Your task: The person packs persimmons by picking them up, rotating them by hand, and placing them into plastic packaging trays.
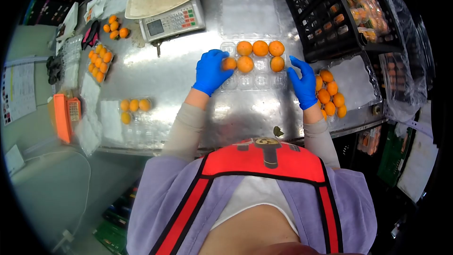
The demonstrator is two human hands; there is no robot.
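A clear plastic tray (261, 80) with moulded cups lies in front of me on the metal table, several orange fruits in its far and middle rows. My left hand (211, 72), in a blue glove, has its fingers closed on an orange fruit (229, 63) at the tray's left edge. At the right edge, my gloved right hand (303, 82) is open, thumb and fingers apart, close to a fruit (277, 64) in the middle row but not touching it. The near row of cups shows no fruit.
A scale (173, 21) stands at the back left. A black crate (330, 23) with packed fruit is at the back right. More fruit lies right of my right hand (324, 96) and at the left (100, 62). An orange box (62, 118) stands far left.
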